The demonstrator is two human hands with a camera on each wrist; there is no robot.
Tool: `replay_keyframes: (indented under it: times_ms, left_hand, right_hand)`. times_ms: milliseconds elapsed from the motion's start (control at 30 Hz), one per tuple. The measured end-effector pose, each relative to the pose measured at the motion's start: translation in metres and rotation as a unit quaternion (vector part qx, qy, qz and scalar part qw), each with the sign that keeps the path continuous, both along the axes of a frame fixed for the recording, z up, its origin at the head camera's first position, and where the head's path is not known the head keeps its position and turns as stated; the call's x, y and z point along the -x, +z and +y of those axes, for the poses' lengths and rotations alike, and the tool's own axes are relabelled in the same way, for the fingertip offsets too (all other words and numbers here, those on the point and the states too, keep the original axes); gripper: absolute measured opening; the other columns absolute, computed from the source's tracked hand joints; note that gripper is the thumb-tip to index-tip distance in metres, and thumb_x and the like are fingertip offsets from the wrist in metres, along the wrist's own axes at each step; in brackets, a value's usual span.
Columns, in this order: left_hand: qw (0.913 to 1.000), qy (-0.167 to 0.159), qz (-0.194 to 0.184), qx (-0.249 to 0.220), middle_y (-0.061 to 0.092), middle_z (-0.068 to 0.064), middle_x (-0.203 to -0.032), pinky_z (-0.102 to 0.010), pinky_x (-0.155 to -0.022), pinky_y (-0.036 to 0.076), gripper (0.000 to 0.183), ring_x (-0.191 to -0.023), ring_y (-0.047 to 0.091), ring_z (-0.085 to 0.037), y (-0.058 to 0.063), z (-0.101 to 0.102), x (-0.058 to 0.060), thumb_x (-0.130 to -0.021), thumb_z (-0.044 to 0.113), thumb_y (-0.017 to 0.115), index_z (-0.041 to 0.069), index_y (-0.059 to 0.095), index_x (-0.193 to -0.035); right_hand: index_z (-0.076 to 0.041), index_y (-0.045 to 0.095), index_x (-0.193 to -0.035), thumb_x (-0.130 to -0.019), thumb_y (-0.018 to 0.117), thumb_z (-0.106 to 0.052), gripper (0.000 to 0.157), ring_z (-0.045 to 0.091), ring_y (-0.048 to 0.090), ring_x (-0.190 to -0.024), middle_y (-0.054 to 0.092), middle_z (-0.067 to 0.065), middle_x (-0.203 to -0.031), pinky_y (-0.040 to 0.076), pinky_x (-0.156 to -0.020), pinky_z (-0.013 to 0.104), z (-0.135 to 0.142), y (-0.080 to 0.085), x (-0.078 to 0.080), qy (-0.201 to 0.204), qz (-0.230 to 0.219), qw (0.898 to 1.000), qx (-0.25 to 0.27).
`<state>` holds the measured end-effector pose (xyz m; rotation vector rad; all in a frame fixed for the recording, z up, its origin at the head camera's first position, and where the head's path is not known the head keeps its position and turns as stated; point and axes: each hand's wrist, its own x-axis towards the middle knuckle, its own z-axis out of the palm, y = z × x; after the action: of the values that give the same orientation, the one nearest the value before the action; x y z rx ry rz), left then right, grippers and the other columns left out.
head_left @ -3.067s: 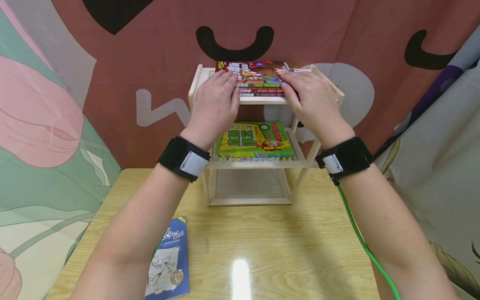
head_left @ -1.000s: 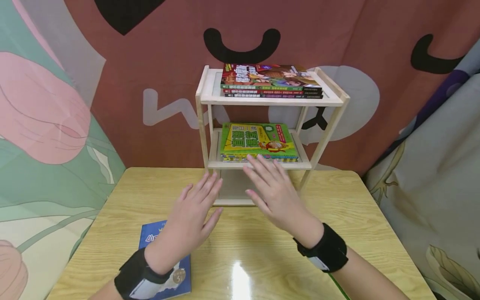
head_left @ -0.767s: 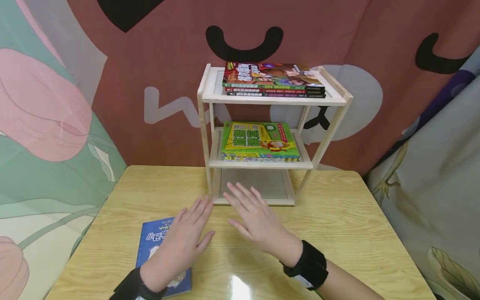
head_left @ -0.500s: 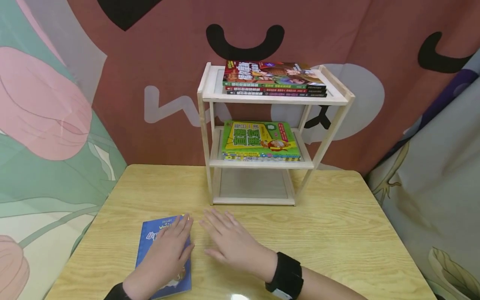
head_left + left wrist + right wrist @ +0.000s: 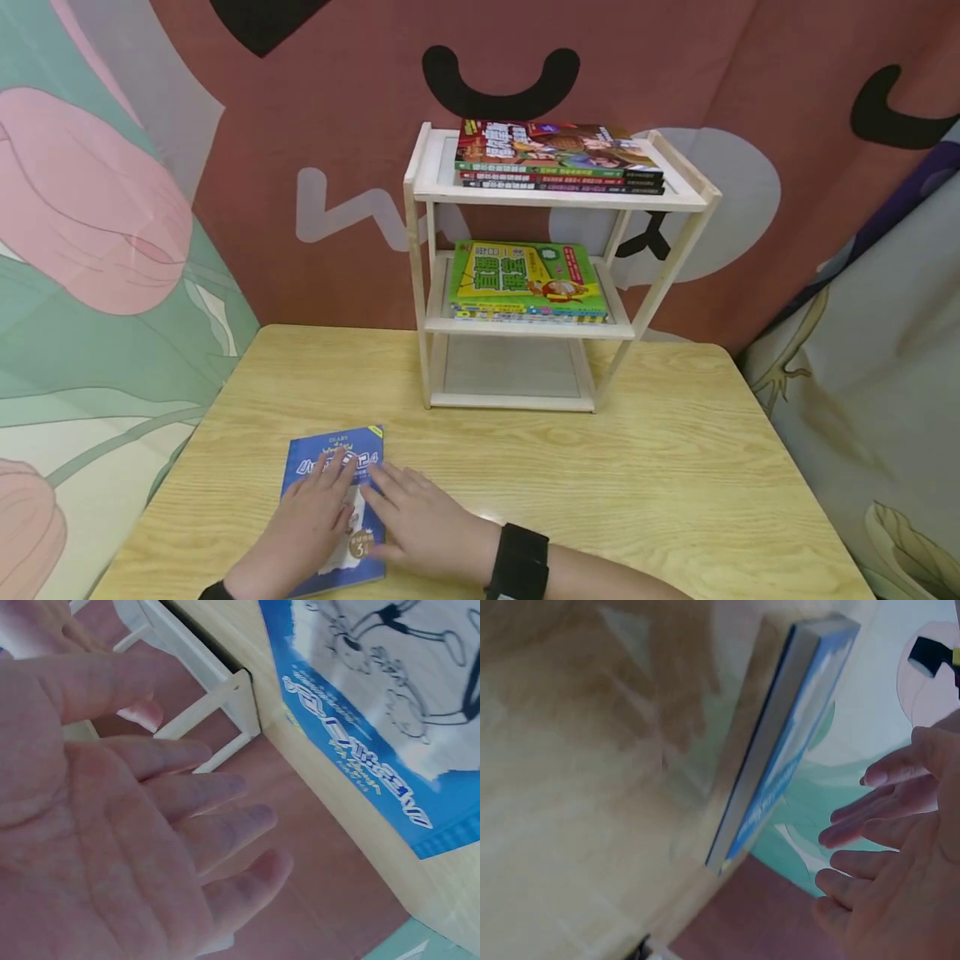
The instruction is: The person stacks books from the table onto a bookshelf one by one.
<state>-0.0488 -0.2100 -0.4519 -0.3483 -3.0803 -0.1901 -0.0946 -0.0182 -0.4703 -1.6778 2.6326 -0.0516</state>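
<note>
A blue paperback book (image 5: 360, 521) with a cartoon figure on its cover lies flat at the table's left front. Over it hovers my left hand (image 5: 303, 521), fingers straight and holding nothing; the left wrist view shows its bare palm (image 5: 112, 817) apart from the book (image 5: 337, 742). My right hand (image 5: 431, 527) is at the book's right edge, fingers extended. From the right wrist view, a gap separates that hand (image 5: 900, 870) from the book's page edge (image 5: 769, 750). Part of the cover is hidden behind both hands.
Behind stands a white three-tier wooden shelf (image 5: 528, 329). Several dark-spined comic books (image 5: 555, 154) are stacked on its top tier, and green and yellow books (image 5: 525, 279) on the middle one. Printed curtains enclose the wooden table (image 5: 600, 492).
Both hands have left the book stack on the top tier and come down and toward the front left, to the blue book. The books on the shelf stay in place.
</note>
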Motion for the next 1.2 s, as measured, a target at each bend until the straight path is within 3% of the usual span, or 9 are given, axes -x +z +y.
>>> replay_keyframes:
  times_ms: [300,567,833,1200]
  left_hand:
    - [0.9972,0.038,-0.058,0.026,0.034,-0.031,-0.138,-0.068,-0.077,0.039,0.051,-0.121,0.028,-0.054,-0.011,-0.008,0.001,-0.090,0.022,0.057,-0.006,0.049,-0.131]
    - [0.9903,0.068,-0.118,0.027,0.032,-0.036,-0.136,-0.072,-0.061,0.038,0.051,-0.111,0.024,-0.066,-0.019,-0.009,0.002,-0.089,0.018,0.058,-0.004,0.047,-0.133]
    - [0.9883,0.079,-0.126,0.033,0.034,-0.036,-0.135,-0.071,-0.061,0.039,0.054,-0.102,0.031,-0.069,-0.026,-0.009,0.002,-0.085,0.017,0.062,-0.003,0.048,-0.133]
    - [0.9884,0.066,-0.126,0.054,0.038,-0.037,-0.131,-0.068,-0.058,0.042,0.052,-0.098,0.037,-0.067,-0.027,-0.010,0.003,-0.084,0.016,0.064,-0.004,0.051,-0.129]
  right_hand:
    - [-0.013,0.015,-0.151,-0.087,0.021,-0.071,0.086,0.023,-0.005,-0.138,0.002,0.011,-0.154,0.010,-0.110,0.033,-0.017,-0.020,-0.013,0.024,-0.006,0.998,-0.062]
    - [-0.013,0.010,-0.151,-0.082,0.023,-0.074,0.093,0.022,-0.008,-0.137,-0.001,0.011,-0.154,0.008,-0.110,0.032,-0.035,-0.026,-0.018,0.040,-0.027,0.995,-0.093]
    - [-0.014,0.016,-0.151,-0.082,0.033,-0.073,0.093,0.024,0.000,-0.138,0.005,0.013,-0.154,0.012,-0.110,0.033,-0.042,-0.034,-0.020,0.029,-0.011,0.994,-0.108]
    - [-0.015,0.024,-0.149,-0.086,0.038,-0.066,0.082,0.022,0.007,-0.137,0.014,0.011,-0.153,0.018,-0.108,0.030,-0.048,-0.035,-0.021,0.034,0.015,0.992,-0.123]
